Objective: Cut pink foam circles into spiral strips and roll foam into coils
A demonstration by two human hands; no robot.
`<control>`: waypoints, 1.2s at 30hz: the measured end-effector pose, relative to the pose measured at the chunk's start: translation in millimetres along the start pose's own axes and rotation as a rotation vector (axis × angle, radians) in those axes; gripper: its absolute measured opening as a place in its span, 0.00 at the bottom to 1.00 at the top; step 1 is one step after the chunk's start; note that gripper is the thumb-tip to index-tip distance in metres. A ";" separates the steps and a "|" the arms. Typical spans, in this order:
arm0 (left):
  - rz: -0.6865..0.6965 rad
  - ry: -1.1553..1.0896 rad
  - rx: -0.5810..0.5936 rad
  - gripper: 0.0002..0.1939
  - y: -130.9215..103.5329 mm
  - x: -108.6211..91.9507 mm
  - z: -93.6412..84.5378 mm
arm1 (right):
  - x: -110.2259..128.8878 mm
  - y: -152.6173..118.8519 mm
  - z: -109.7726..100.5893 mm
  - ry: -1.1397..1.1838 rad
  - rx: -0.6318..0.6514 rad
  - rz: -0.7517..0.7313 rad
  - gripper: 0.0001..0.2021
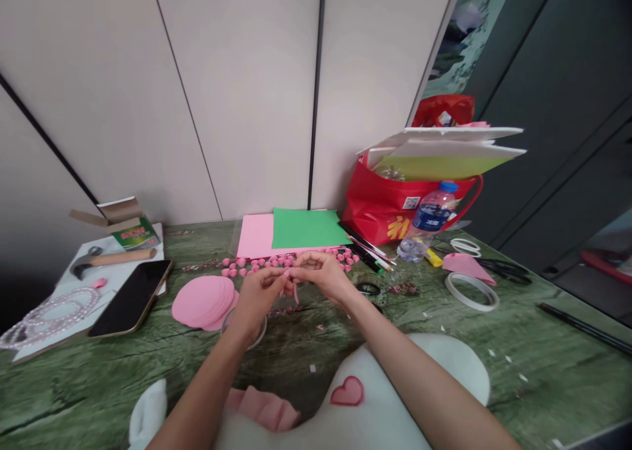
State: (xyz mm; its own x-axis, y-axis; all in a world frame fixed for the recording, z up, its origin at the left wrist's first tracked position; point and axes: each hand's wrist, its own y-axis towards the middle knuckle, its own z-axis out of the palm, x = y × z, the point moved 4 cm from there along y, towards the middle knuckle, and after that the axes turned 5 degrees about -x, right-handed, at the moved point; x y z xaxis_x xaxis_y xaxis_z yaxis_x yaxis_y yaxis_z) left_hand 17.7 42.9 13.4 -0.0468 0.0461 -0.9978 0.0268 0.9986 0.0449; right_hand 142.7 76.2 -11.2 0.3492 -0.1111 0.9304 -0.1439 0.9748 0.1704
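Observation:
My left hand [260, 293] and my right hand [322, 274] meet above the middle of the table, fingertips pinched together. Between them is a thin pink paper strip [296, 295], its end hanging below the fingers; the part inside the grip is mostly hidden. Just behind my hands lie many small pink rosette-like pieces [269, 262] in loose rows. Left of my left hand sits a fanned stack of pink paper circles [203, 301]. A clear roll of tape [261, 335] is partly covered by my left wrist. Black-handled scissors [368, 288] lie right of my right hand.
Pink [255, 234] and green sheets [311, 228] lie at the back. A red bag [368, 203] and water bottle [428, 223] stand right, near a white tape roll [471, 293]. A phone [132, 299], hammer [121, 258] and bead string [59, 315] are left.

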 end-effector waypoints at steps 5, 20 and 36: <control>0.026 0.029 -0.031 0.06 0.7 1.7 -3.2 | -1.4 0.9 -1.5 0.009 -0.010 -0.001 0.11; 0.076 0.078 -0.037 0.07 1.7 0.2 -5.4 | -2.6 0.0 -2.3 0.014 0.040 0.037 0.11; 0.049 0.037 -0.088 0.09 1.8 -0.1 -6.5 | -3.2 1.4 -2.8 0.008 0.049 -0.006 0.11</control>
State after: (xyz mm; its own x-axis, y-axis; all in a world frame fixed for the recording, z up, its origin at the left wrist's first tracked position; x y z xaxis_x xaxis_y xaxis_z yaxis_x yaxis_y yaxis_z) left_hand 11.2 44.9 13.8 -0.0847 0.0946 -0.9919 -0.0572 0.9934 0.0996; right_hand 143.9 78.5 -14.8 0.3580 -0.1153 0.9266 -0.1866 0.9635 0.1920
